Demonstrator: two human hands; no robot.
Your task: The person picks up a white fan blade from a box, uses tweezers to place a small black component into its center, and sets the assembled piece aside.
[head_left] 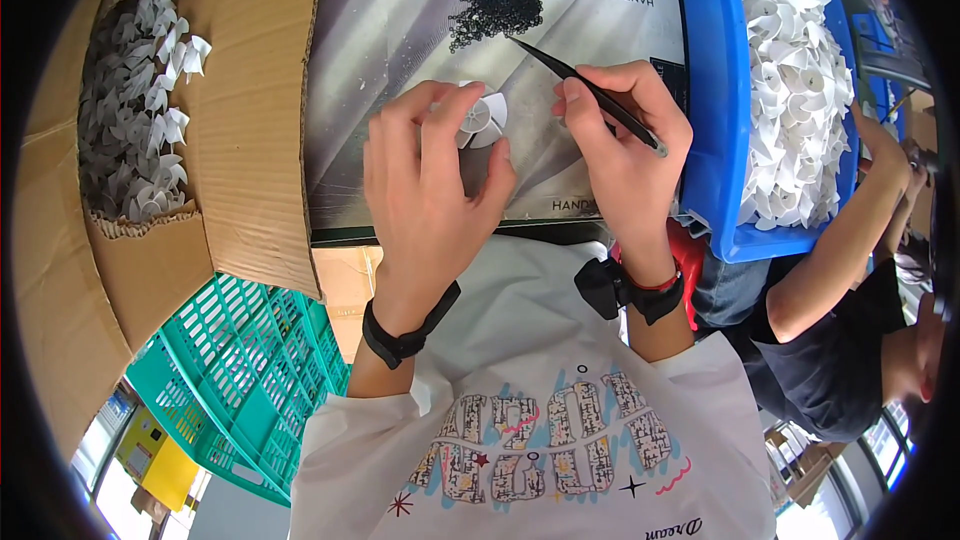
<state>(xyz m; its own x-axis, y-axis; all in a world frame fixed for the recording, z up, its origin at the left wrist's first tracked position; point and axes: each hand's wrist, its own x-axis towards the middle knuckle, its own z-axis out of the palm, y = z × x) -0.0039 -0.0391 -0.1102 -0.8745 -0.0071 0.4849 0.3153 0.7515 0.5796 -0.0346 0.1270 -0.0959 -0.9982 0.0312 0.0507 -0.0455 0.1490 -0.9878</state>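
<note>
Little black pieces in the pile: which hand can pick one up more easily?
Probably the right hand: it holds black tweezers, their tips pointing at the pile of little black pieces. The left hand is busy with a white bladed piece.

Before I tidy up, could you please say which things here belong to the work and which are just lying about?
In use: white bladed part, left hand; black tweezers, right hand; small black rings by their tip; probably white pieces in blue bin and cardboard box.
Seemingly lying about: green crate; yellow object.
</note>
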